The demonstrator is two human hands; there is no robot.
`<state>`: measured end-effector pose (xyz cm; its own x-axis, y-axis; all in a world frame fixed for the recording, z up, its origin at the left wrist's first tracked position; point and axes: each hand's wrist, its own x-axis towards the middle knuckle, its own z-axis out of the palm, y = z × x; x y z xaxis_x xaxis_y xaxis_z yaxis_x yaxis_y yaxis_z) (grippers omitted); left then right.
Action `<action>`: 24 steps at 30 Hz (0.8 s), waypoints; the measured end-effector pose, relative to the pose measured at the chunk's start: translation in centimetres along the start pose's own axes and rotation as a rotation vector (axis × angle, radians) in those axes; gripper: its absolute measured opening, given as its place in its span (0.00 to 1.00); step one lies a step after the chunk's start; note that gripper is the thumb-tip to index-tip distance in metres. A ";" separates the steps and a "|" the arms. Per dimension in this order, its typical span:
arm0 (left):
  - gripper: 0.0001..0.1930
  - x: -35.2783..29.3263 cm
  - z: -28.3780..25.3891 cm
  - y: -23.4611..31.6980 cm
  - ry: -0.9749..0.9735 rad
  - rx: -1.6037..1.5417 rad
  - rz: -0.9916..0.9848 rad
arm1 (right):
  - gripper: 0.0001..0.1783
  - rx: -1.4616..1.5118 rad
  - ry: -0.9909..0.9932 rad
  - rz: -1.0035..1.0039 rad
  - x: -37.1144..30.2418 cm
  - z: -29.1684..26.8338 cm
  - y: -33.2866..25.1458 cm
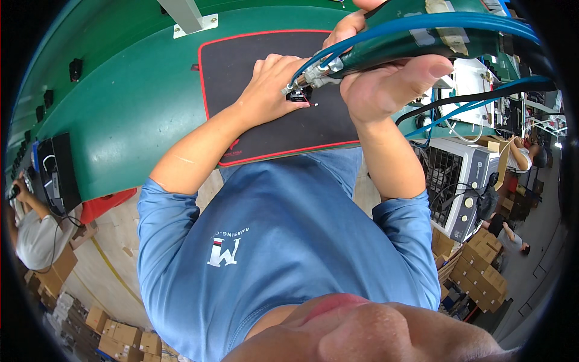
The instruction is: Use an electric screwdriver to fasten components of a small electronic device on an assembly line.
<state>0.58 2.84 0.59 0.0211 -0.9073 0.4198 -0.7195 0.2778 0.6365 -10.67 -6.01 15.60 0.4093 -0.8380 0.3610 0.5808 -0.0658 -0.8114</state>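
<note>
Green worktop (pixel 139 133) curves across the upper view, bent by the lens. Cardbd boxes (pixel 479 271) stacked lower R on the floor; grey-white air cooler (pixel 467 187) w/ dark grille stands nearer, just R of the wearer's R arm. Black desk mat (pixel 329 127) w/ red border lies flat on the worktop, approx. centre. Dark green hand tool (pixel 386 51), patched w/ tape, slants in from upper R above the mat, blue hoses (pixel 434 21) running along it. R hand (pixel 374 96) is wrapped round the tool, fingers on its far side, thumb sticking out, off the body. L hand (pixel 271 84) rests low over the mat, fingers close tog.; can't tell if it's pinching. Metal nozzle (pixel 310 75) points down-L, approx. over a small black part (pixel 298 95) on the mat, btwn L thumb & fingers, partly hidden. Thin red wire (pixel 309 101) shows at the part's edge.
</note>
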 end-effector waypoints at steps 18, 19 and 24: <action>0.48 0.0 -0.1 -0.2 -0.040 0.017 -0.052 | 0.66 0.013 0.009 -0.043 0.2 0.5 -0.3; 0.48 0.0 -0.1 -0.2 -0.042 0.023 -0.051 | 0.66 0.020 0.018 -0.051 0.2 0.6 -0.3; 0.48 0.0 -0.2 -0.2 -0.031 0.005 -0.041 | 0.66 0.021 -0.042 -0.054 0.2 0.1 -0.1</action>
<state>0.92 2.84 0.58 0.0289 -0.9272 0.3734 -0.7221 0.2389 0.6492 -10.56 -6.11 15.76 0.4055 -0.8101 0.4235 0.6173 -0.0990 -0.7804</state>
